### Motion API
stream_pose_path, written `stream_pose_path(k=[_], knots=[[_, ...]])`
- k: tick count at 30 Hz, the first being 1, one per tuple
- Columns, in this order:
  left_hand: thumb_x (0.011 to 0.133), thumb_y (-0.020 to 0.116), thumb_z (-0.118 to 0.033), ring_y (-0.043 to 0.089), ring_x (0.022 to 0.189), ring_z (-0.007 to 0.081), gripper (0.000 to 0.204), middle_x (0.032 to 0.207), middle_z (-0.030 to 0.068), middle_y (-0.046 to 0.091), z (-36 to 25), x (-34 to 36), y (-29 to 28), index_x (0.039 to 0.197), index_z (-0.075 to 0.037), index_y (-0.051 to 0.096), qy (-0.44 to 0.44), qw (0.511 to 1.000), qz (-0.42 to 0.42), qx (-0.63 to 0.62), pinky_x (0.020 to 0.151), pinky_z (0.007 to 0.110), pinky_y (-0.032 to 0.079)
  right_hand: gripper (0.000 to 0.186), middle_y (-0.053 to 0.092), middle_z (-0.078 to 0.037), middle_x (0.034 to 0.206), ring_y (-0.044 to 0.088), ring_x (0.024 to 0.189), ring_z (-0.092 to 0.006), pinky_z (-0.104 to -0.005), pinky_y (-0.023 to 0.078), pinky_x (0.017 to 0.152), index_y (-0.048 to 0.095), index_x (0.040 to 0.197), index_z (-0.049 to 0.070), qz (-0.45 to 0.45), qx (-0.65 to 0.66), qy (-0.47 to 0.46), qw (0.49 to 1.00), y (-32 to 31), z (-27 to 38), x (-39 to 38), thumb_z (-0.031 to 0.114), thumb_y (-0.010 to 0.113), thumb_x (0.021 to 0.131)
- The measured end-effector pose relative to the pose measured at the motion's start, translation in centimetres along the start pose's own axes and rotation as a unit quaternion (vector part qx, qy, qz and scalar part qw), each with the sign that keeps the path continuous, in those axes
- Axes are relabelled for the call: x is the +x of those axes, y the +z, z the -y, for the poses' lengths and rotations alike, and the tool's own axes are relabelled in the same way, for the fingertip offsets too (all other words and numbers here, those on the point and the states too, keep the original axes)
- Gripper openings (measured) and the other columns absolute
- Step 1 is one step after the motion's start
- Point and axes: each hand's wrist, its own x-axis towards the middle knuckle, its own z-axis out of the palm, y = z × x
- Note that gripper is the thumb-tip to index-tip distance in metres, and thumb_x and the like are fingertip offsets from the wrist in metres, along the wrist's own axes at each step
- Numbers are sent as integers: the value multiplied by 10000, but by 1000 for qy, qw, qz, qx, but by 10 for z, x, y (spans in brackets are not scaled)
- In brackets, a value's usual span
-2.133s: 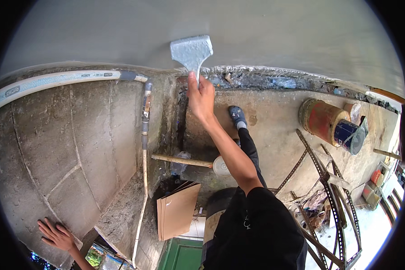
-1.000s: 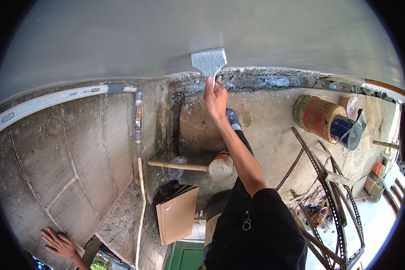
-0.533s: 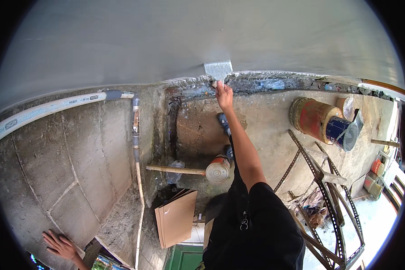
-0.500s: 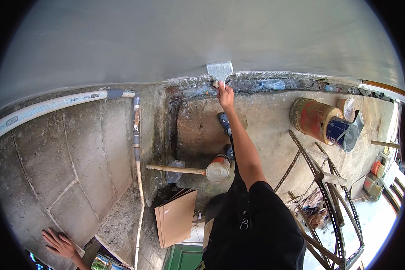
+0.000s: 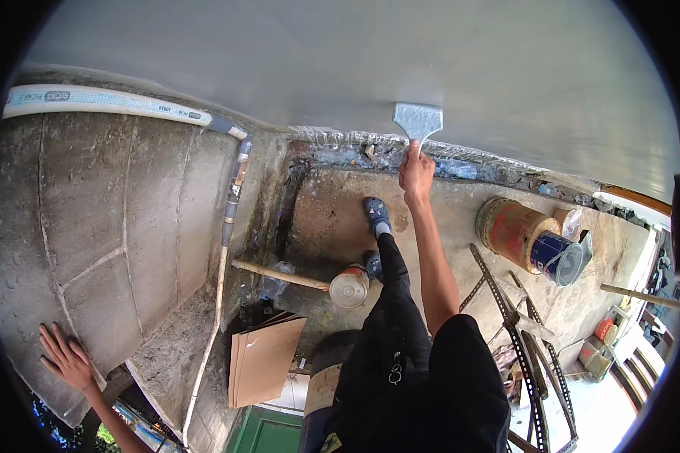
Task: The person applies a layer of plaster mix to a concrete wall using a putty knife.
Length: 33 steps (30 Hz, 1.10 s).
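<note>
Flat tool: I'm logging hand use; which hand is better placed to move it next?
Likely the right hand: it grips the flat tool by its handle. The left hand is far off, on the block wall.

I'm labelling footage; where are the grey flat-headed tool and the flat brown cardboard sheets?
Grey flat-headed tool (image 5: 418,118): head view, middle of its broad end.
Flat brown cardboard sheets (image 5: 267,362): head view, front sheet's face.

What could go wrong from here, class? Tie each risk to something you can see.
The right hand holds the wide pale tool only at its narrow end, so it might twist in that grip.
The pale-topped tub stands close to one blue clog; a careless step could knock it.
</note>
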Motion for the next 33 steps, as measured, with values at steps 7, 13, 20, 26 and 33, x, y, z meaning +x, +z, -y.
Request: stream_pose_path(k=[7, 13, 20, 26, 33], knots=[[947, 265, -285, 295, 1293, 107, 426, 1420, -42, 298, -7, 10, 2, 1362, -217, 333, 5, 999, -31, -19, 1054, 341, 97, 457, 356, 2, 445, 297, 352, -64, -210, 197, 327, 422, 626, 63, 121, 219, -187, 950, -8, 3, 36, 418, 437, 912], [951, 230, -325, 321, 1279, 119, 434, 1411, -16, 316, -4, -2, 10, 1345, -200, 362, 9, 1000, -18, 8, 1070, 337, -9, 438, 333, 10, 433, 283, 335, -77, -230, 183, 319, 422, 629, 93, 91, 136, -60, 985, -12, -129, 116, 437, 451, 899], [947, 243, -303, 294, 1295, 130, 441, 1427, -25, 285, -11, 9, -3, 1365, -191, 326, 12, 999, -35, -3, 1071, 354, 60, 453, 297, 34, 431, 234, 312, -74, -244, 165, 295, 406, 606, 126, -71, 118, 158, 978, -68, -179, 122, 486, 449, 877], [870, 348, -305, 182, 1343, 154, 548, 1463, 8, 187, -2, 27, -37, 1389, -156, 263, 38, 996, -52, -64, 1082, 386, 66, 460, 291, 45, 419, 230, 301, -69, -239, 154, 291, 413, 602, 135, -26, 57, 162, 985, -177, -147, 5, 510, 460, 864], [841, 409, -252, 155, 1348, 187, 498, 1461, 25, 183, 3, 1, -72, 1311, -94, 367, -33, 981, 35, -188, 1087, 434, 77, 375, 296, 18, 435, 235, 314, -93, -241, 160, 307, 413, 707, 122, -159, 184, 145, 959, -350, -93, -136, 456, 501, 852]])
